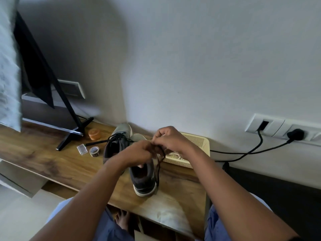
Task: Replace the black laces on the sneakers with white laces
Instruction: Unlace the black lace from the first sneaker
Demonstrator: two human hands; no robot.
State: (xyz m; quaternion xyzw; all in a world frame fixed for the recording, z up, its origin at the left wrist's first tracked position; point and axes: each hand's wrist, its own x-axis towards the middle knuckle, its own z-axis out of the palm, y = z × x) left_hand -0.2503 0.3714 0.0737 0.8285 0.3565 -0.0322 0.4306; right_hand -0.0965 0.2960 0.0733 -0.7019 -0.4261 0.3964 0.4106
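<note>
Two dark sneakers with pale toes stand side by side on the wooden table (pixel 52 164), heels toward me. The left sneaker (pixel 115 145) still carries its black lace. Over the right sneaker (pixel 144 178) both my hands work. My left hand (pixel 139 152) grips the black lace (pixel 159 164) above the tongue. My right hand (pixel 168 138) pinches the same lace just beyond it. One end of the lace hangs down the shoe's right side. White laces (pixel 175 154) lie on the cream perforated box (pixel 196 141) behind the shoes.
A TV (pixel 40 79) on a black stand fills the left of the table. An orange lid (pixel 93 133), a small round tin (pixel 94 151), a clear packet (pixel 82 149) and a black pen (pixel 97 142) lie left of the sneakers. Black cables (pixel 251 152) run from wall sockets (pixel 284 126) at right.
</note>
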